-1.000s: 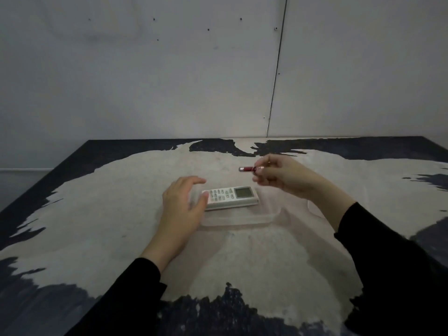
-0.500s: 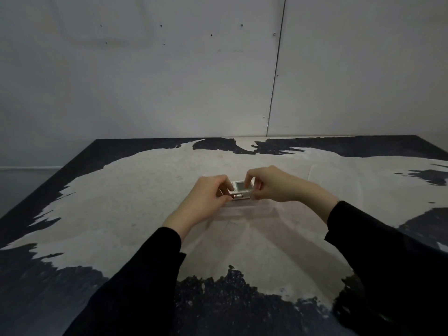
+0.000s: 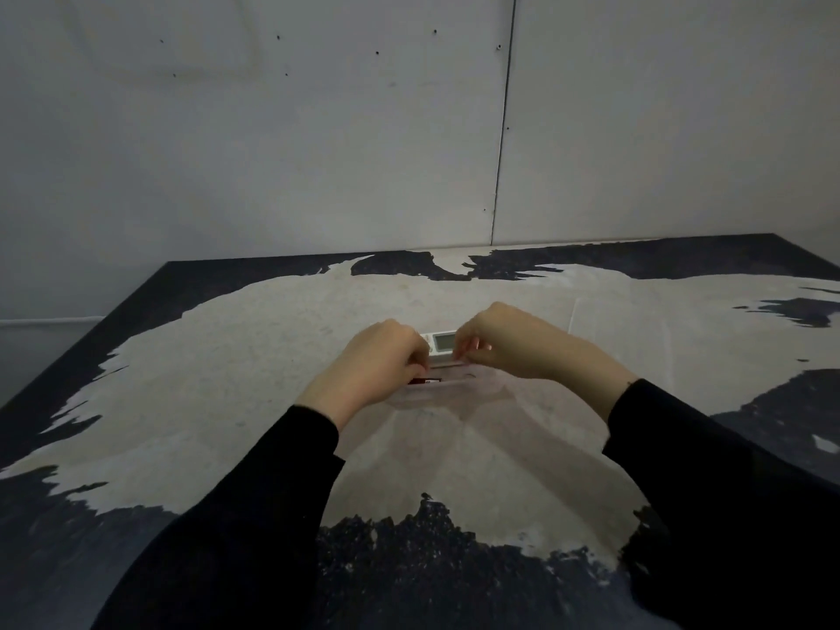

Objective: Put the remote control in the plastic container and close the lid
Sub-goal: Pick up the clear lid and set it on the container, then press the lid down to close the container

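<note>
Black sleeves point(image 3: 254, 516) frame the near edge of the worn, pale-and-dark table point(image 3: 227, 366), and just beyond them the clear plastic container point(image 3: 436, 395) sits between the wrists with a small dark-red item point(image 3: 425, 381) visible at its near side. The left hand point(image 3: 377, 363) and right hand point(image 3: 513, 343) are both curled with fingertips pinched at the container's upper edge, apparently on the transparent lid, though this part is too faint to confirm. The white remote control point(image 3: 440, 343) lies between and just beyond the two grips, display toward the right hand.
</note>
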Available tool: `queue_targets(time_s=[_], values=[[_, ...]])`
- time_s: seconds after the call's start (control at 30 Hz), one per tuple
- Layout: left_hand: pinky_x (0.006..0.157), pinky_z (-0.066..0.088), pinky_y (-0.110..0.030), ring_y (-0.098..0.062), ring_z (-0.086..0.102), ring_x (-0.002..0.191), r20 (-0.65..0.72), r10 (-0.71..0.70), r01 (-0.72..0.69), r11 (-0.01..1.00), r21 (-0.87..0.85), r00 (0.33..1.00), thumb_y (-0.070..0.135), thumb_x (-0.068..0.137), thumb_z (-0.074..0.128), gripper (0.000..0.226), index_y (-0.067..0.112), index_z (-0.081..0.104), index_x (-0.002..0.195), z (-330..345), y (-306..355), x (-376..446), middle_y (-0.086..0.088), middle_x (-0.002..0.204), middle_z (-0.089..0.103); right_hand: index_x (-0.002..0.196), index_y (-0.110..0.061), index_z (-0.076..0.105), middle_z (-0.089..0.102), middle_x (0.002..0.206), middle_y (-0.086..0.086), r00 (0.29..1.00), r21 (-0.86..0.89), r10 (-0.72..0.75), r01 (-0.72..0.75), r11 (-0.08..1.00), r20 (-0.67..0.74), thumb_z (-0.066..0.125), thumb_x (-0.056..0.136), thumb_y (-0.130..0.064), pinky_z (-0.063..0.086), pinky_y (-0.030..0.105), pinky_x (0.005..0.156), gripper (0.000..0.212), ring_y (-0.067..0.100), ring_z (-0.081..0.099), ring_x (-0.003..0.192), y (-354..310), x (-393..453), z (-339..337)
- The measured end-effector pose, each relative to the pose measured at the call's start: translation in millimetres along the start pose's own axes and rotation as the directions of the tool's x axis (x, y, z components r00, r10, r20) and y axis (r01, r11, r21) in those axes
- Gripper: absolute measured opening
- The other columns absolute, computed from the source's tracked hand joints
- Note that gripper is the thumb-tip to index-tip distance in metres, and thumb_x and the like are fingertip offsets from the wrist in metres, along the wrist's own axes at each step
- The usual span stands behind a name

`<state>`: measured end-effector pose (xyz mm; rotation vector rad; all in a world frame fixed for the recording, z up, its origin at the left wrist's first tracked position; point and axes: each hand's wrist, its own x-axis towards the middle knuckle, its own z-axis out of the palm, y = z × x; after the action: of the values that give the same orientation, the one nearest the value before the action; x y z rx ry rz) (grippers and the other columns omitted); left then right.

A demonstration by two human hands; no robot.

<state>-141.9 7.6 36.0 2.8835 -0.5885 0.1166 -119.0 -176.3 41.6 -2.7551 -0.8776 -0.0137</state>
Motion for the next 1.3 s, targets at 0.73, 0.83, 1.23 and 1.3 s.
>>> queue_targets(time_s=[0.73, 0.83, 1.23, 1.3], values=[[0.110, 0.038, -0.038, -0.018, 0.046, 0.127, -0.230, -0.437, 0.144, 0.669, -0.729, 0.870, 0.029, 0.095, 0.046, 0.037, 0.017, 0.049, 0.129, 51.4, -19.8, -37.2, -0.004, 0.141, 0.050, 0.107, -0.007, 0.061, 0.069, 0.094, 0.009, 0.432, 0.742, 0.644, 0.096, 0.663, -0.631, 0.033, 0.100, -0.027, 0.059, 0.032, 0.065, 0.035, 0.020, 0.071, 0.078, 48.1, -48.3, -10.9], [0.103, 0.040, -0.029, -0.016, 0.050, 0.122, -0.236, -0.452, 0.130, 0.642, -0.756, 0.861, 0.032, 0.096, 0.042, 0.037, 0.016, 0.050, 0.128, 51.0, -19.8, -38.0, -0.004, 0.135, 0.054, 0.110, -0.003, 0.057, 0.067, 0.094, 0.009, 0.525, 0.933, 0.771, 0.210, 0.293, -0.360, 0.030, 0.100, -0.020, 0.060, 0.027, 0.061, 0.034, 0.018, 0.071, 0.073, 42.4, -31.5, -4.8], [0.096, 0.051, -0.039, -0.015, 0.057, 0.107, -0.212, -0.475, 0.159, 0.625, -0.764, 0.854, 0.036, 0.094, 0.044, 0.034, 0.019, 0.056, 0.121, 52.4, -22.2, -37.1, 0.001, 0.118, 0.059, 0.101, -0.006, 0.054, 0.062, 0.082, 0.003, 0.583, 0.961, 0.794, -0.075, 0.265, -0.174, 0.046, 0.096, -0.024, 0.048, 0.021, 0.051, 0.020, 0.012, 0.063, 0.064, 26.3, -9.9, 41.8], [0.094, 0.051, -0.036, -0.014, 0.057, 0.107, -0.235, -0.488, 0.159, 0.638, -0.753, 0.841, 0.036, 0.095, 0.043, 0.034, 0.018, 0.055, 0.121, 52.2, -23.3, -37.0, 0.001, 0.118, 0.060, 0.108, -0.005, 0.058, 0.063, 0.091, 0.005, 0.626, 0.942, 0.756, -0.100, 0.320, -0.191, 0.048, 0.093, -0.021, 0.052, 0.027, 0.068, 0.025, 0.014, 0.062, 0.081, 24.5, -9.6, 43.5]])
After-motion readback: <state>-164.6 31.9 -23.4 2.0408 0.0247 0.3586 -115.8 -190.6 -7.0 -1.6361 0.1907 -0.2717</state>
